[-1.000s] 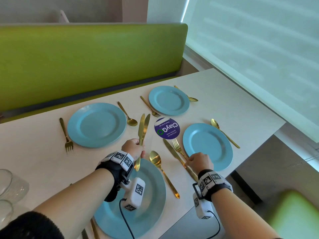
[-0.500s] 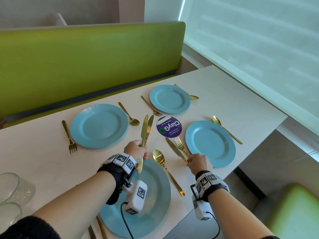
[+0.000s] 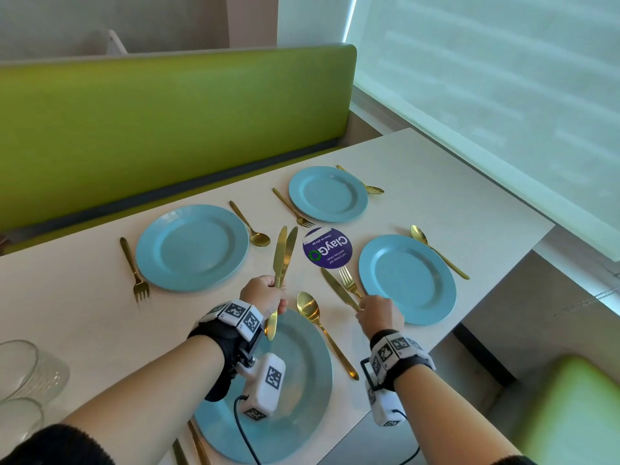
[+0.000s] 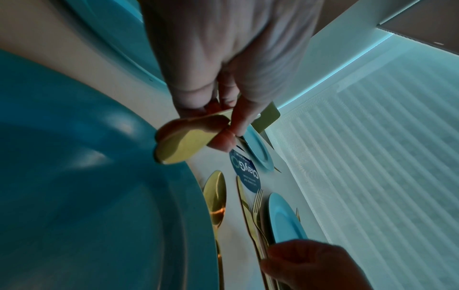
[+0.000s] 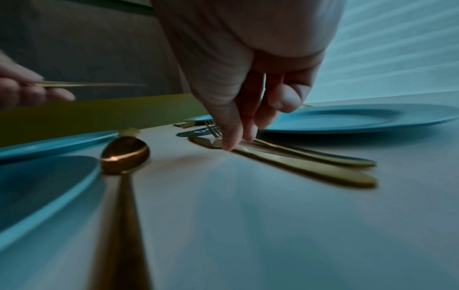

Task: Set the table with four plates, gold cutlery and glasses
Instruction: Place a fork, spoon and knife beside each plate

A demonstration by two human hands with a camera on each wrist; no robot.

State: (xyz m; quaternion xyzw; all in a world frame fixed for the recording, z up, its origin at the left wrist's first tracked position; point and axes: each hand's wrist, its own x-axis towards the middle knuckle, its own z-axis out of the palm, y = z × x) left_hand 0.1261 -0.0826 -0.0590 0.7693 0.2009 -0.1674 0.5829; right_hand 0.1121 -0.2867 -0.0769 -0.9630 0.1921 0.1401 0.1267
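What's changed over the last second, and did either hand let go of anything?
The right hand slid back along the knife and fork beside the right plate; its fingertips now rest on the knife, not gripping. The left hand still holds two knives, blades up. Plates, spoons and other forks are unmoved.
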